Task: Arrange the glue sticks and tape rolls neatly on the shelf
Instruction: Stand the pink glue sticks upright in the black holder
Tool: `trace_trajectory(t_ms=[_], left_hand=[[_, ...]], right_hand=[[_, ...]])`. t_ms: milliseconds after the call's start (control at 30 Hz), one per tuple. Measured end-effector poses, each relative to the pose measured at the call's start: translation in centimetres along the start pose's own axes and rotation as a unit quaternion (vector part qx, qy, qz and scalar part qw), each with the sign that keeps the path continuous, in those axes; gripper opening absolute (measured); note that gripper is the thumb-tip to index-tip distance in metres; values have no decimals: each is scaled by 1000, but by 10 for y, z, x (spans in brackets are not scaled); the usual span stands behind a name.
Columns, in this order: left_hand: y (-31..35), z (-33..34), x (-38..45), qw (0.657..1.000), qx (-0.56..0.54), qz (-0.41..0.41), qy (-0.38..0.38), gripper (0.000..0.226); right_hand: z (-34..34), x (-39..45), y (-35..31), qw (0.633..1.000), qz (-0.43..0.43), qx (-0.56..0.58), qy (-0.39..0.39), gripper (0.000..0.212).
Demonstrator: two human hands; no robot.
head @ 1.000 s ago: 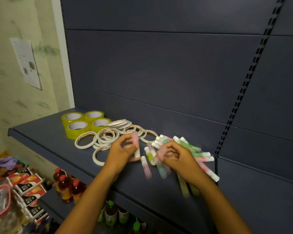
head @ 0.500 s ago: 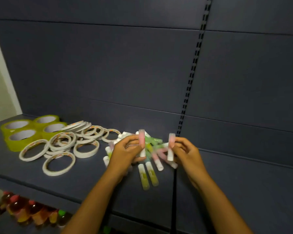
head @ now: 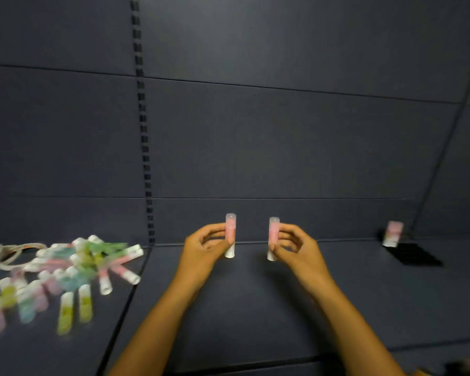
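My left hand pinches a pink glue stick upright above the dark shelf. My right hand pinches a second pink glue stick, also upright, a short gap to the right of the first. A blurred heap of glue sticks in pink, green, yellow and blue lies on the shelf at the left. White tape rolls show at the far left edge. One pink glue stick stands upright at the back right.
A dark tray with compartments lies at the back right, beside the standing stick. A slotted upright runs down the dark back panel. A seam divides the shelf left of my arms.
Both hands have carried their pink glue sticks to the right, away from the heap, and spread apart. The view has swung right, so the yellow tape rolls are out of frame.
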State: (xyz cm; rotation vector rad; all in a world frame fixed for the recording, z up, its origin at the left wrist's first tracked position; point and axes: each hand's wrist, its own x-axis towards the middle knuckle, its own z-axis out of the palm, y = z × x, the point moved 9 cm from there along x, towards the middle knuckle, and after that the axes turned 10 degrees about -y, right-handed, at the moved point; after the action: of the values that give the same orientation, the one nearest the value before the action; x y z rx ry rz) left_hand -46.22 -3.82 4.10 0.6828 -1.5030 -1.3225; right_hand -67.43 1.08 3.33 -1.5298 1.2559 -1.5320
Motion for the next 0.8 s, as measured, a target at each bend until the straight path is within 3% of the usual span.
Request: trace_trajectory(t_ms=[433, 800], left_hand=[[-37, 312, 28, 984, -28, 10, -173, 22], [-86, 468, 104, 975, -10, 36, -218, 23]], right_hand=[[-285, -115, -8, 984, 9, -61, 166, 30], [-435, -109, 22, 970, 11, -96, 225, 28]])
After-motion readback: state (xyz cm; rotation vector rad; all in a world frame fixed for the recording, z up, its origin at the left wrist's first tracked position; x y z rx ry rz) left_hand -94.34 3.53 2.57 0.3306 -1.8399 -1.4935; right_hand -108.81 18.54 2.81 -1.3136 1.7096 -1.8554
